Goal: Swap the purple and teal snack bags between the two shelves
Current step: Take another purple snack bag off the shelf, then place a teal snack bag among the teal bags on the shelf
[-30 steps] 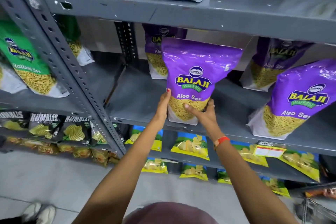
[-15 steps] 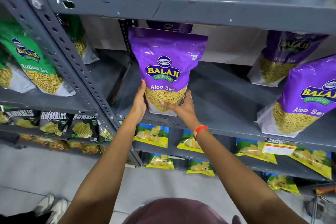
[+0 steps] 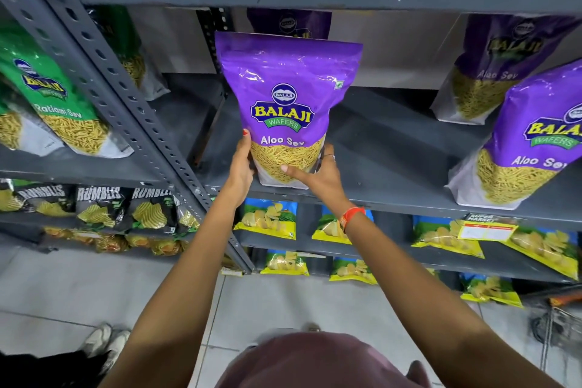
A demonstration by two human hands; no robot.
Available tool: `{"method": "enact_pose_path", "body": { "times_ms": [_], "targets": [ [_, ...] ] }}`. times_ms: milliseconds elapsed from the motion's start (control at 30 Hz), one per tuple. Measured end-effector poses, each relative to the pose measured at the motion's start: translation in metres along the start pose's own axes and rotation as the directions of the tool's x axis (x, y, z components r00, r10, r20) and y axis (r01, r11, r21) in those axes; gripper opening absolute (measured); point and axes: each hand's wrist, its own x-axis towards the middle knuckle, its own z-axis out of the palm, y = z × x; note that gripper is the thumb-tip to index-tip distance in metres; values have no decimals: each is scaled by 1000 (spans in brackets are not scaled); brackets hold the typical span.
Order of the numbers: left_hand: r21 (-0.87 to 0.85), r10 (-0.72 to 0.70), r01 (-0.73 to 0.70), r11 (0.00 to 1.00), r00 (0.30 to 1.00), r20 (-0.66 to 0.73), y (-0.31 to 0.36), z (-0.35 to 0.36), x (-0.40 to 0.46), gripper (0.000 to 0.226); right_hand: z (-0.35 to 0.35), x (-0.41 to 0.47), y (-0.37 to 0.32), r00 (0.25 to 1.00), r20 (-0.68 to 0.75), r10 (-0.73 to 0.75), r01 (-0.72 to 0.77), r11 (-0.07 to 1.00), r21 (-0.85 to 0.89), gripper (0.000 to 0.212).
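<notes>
The grey metal shelf (image 3: pixel 393 148) carries upright purple Aloo Sev bags: one at its front edge near the left upright (image 3: pixel 285 110), one behind it at twelve o'clock (image 3: pixel 289 23), two more at three o'clock (image 3: pixel 535 148) (image 3: pixel 491 72). The neighbouring shelf (image 3: pixel 78 167) at nine o'clock holds green Ratlami Sev bags (image 3: pixel 50 98).

Purple Aloo Sev bag (image 3: pixel 288 104) upright at shelf (image 3: pixel 393 148) front edge, apparently resting
</notes>
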Motion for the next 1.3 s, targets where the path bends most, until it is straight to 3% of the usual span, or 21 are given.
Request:
{"method": "enact_pose_path", "body": {
  "times_ms": [100, 167, 233, 333, 433, 567, 800, 867, 933, 967, 1000, 1100, 1167, 1200, 1300],
  "targets": [
    [40, -7, 9, 999, 999, -48, 1, 1, -10, 68, -8, -11, 0, 999, -40, -11, 11, 1000, -1, 106],
    [5, 89, -90, 996, 977, -194, 6, 8, -19, 55, -16, -21, 0, 997, -76, -28, 27, 1000, -9, 104],
    [-58, 238, -273, 960, 911, -338, 12, 16, -33, 47, -26, -31, -1, 993, -108, -50, 52, 998, 23, 93],
    [-1, 463, -514, 858, 773, -435, 17, 36, -62, 58, -39, -51, -8, 983, -160, -86, 102, 990, 100, 75],
    [93, 629, -652, 753, 670, -395, 19, 66, -85, 56, -54, -67, -24, 966, -209, -152, 188, 969, 162, 56],
    [51, 737, -749, 660, 633, -236, 29, 116, -106, 47, -88, -85, -62, 909, -316, -273, 340, 923, 179, 40],
    [-105, 894, -891, 442, 447, -29, 88, 216, -137, 31, -197, -105, -143, 674, -565, -477, 619, 781, 79, 24],
    [-149, 879, -867, 475, 476, 31, 116, 249, -138, 34, -237, -103, -171, 573, -643, -509, 678, 735, 22, 21],
    [-161, 820, -804, 572, 564, 94, 148, 283, -137, 41, -279, -98, -197, 478, -709, -518, 716, 698, -27, 21],
    [-160, 779, -763, 627, 615, 122, 163, 300, -134, 46, -298, -96, -209, 467, -717, -518, 716, 697, -38, 23],
    [-147, 723, -708, 690, 672, 157, 177, 317, -131, 52, -317, -92, -220, 485, -709, -512, 699, 714, -37, 27],
    [-96, 496, -493, 864, 805, 326, 203, 360, -111, 64, -358, -77, -241, 671, -583, -458, 563, 827, -1, 53],
    [-81, 419, -426, 901, 806, 418, 206, 380, -107, 65, -372, -72, -245, 774, -480, -414, 440, 896, -62, 82],
    [-74, 412, -425, 902, 799, 437, 206, 388, -109, 66, -376, -72, -247, 802, -440, -403, 419, 906, -65, 85],
    [-111, 438, -436, 893, 786, 437, 210, 406, -117, 71, -390, -71, -248, 812, -388, -437, 445, 892, -75, 71]
  ]
}}
